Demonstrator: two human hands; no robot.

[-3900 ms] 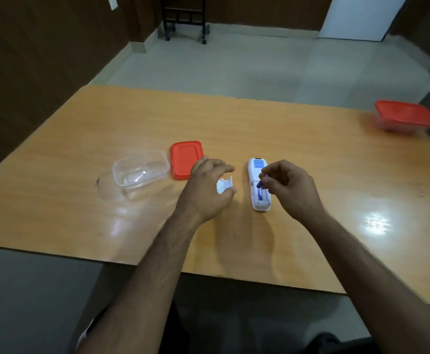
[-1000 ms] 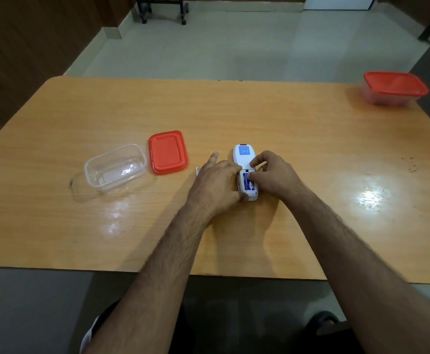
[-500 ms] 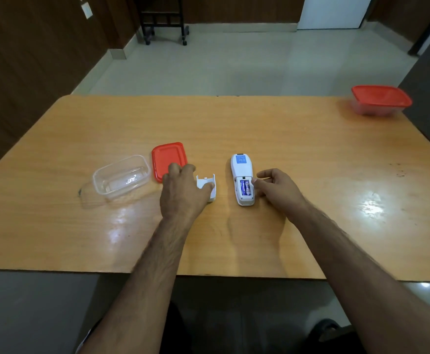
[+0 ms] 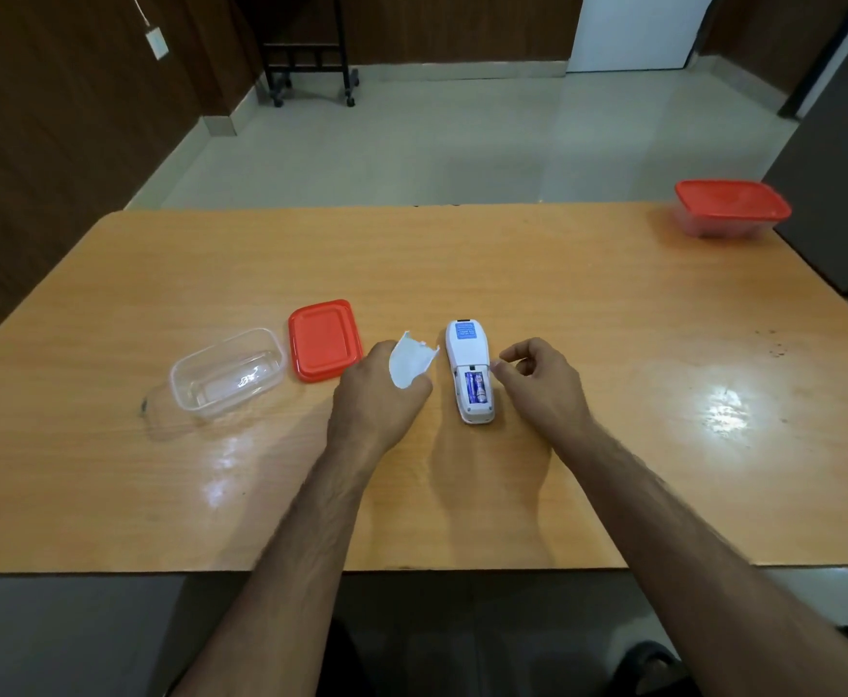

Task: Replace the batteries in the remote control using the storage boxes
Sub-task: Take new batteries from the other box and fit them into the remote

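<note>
A white remote control (image 4: 468, 369) lies face down at the table's middle, its back compartment uncovered with blue batteries (image 4: 476, 387) inside. My left hand (image 4: 379, 394) holds the white battery cover (image 4: 409, 365) lifted just left of the remote. My right hand (image 4: 542, 382) hovers right of the remote, fingers loosely curled, holding nothing, fingertips close to the compartment. A clear open storage box (image 4: 228, 374) sits to the left with its red lid (image 4: 324, 340) lying beside it.
A second storage box with a red lid on (image 4: 731, 209) stands at the table's far right corner. The wooden table (image 4: 512, 259) has its near edge below my forearms. A dark cabinet side rises at right; a wheeled black frame stands on the floor beyond.
My left hand has picked the battery cover up off the table and tilted it toward the remote. My right hand has lifted slightly from the remote's side.
</note>
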